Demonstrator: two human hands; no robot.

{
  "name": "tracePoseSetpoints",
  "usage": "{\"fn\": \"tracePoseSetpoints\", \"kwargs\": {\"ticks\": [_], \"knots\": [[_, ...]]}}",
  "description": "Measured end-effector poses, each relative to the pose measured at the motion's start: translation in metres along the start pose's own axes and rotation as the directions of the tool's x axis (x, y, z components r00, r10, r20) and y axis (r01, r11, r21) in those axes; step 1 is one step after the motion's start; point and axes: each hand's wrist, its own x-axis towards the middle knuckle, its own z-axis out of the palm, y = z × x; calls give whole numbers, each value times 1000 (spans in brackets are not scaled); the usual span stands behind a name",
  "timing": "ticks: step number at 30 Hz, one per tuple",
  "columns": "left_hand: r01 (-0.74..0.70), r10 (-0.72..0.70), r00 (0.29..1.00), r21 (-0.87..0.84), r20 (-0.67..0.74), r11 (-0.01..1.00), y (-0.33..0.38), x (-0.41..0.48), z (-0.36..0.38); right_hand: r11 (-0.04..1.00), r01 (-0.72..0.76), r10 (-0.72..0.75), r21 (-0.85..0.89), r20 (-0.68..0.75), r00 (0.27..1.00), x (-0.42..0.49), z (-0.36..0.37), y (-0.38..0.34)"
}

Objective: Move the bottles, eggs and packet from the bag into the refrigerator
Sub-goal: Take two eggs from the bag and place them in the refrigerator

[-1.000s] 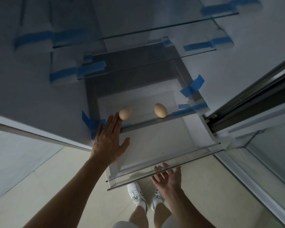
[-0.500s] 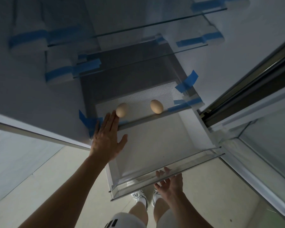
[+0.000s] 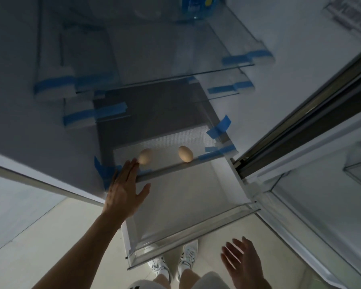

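Observation:
Two brown eggs lie on a low ribbed shelf inside the open refrigerator: the left egg [image 3: 145, 156] and the right egg [image 3: 185, 154]. My left hand [image 3: 124, 190] reaches in flat with fingers apart, its fingertips touching or just short of the left egg; it holds nothing. My right hand [image 3: 241, 261] hangs open, palm up, below and to the right of the pulled-out clear drawer [image 3: 188, 230]. The base of a blue-labelled bottle [image 3: 196, 8] shows through a glass shelf at the top. No bag or packet is in view.
Glass shelves [image 3: 175, 78] with blue tape strips stack above the egg shelf. The drawer's front rim juts out over my white shoes [image 3: 173, 262]. The refrigerator door [image 3: 321, 195] stands open at the right. Pale floor lies at the lower left.
The view has tilted up, bringing the bottle base into sight. My right hand has moved away from the drawer front to the right. My left hand stays by the left egg.

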Motion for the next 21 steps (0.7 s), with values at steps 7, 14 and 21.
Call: {"fn": "tracePoseSetpoints", "kwargs": {"ticks": [7, 14, 21], "knots": [[132, -146, 985, -150, -87, 980, 6, 10, -10, 589, 721, -624, -364, 362, 692, -58, 55, -40], [206, -224, 969, -161, -105, 965, 28, 45, -12, -218, 892, -603, -397, 773, 197, -48, 185, -83], [247, -259, 962, -137, -83, 959, 31, 62, -6, -562, 654, -527, -507, 829, 190, -5, 234, -90]]}}
